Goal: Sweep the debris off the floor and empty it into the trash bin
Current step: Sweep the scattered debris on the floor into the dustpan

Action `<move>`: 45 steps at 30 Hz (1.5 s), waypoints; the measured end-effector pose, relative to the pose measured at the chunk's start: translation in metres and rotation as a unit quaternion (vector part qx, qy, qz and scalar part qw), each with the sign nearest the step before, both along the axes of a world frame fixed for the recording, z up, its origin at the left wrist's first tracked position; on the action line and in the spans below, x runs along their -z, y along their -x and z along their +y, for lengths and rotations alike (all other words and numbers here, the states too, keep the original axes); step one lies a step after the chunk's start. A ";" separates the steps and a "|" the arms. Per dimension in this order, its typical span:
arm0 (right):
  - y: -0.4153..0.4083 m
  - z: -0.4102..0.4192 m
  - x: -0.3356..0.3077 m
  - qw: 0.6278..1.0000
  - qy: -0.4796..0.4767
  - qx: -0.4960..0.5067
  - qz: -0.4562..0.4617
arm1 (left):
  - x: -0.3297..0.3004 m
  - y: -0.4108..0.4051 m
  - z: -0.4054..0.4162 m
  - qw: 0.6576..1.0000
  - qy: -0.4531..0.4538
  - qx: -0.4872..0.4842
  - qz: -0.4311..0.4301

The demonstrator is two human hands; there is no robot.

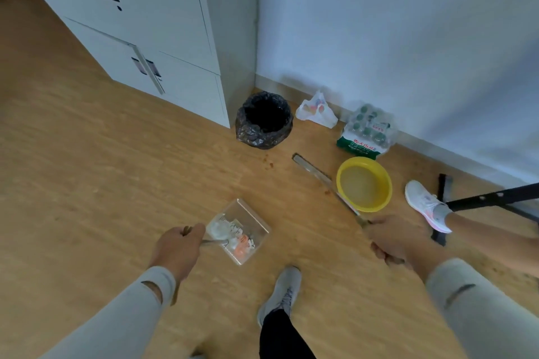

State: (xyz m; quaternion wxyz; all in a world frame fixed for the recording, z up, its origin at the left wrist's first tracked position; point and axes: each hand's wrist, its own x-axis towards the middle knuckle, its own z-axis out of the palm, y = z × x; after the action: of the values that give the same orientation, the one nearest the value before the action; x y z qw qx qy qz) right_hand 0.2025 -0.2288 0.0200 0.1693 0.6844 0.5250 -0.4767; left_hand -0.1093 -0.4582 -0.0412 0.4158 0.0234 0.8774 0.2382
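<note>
My left hand (178, 248) grips the thin handle of a clear dustpan (253, 223) held over the wooden floor. White and orange debris (233, 237) lies inside the pan. My right hand (389, 239) grips the handle of a long flat sweeper (313, 170), whose far end points toward the bin. The trash bin (264, 119), lined with a black bag, stands open beside the cabinet, well ahead of the dustpan. Small brown crumbs (268, 162) lie on the floor just in front of the bin.
A grey cabinet (151, 46) fills the back left. Along the wall sit a white plastic bag (316, 111), a pack of bottles (366, 131) and a yellow basin (364, 183). Another person's white shoe (427, 205) and a black frame (493, 198) are at right. My own shoe (281, 291) is below.
</note>
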 end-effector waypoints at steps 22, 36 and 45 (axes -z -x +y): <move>0.046 -0.080 0.037 0.938 0.182 -0.292 -0.031 | 0.013 0.008 0.043 0.999 0.037 0.001 0.036; 0.011 -0.018 -0.037 0.989 0.018 -0.135 -0.049 | 0.006 0.010 -0.010 1.000 0.016 0.000 0.011; 0.046 -0.096 0.050 0.950 0.117 -0.286 -0.055 | 0.008 0.017 -0.022 0.999 0.012 -0.033 0.002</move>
State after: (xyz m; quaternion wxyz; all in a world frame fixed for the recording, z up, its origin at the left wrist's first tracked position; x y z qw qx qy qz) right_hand 0.1566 -0.3248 -0.0297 0.4062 0.5062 0.6287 -0.4283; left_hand -0.1265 -0.4801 -0.0496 0.4061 -0.0097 0.8813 0.2414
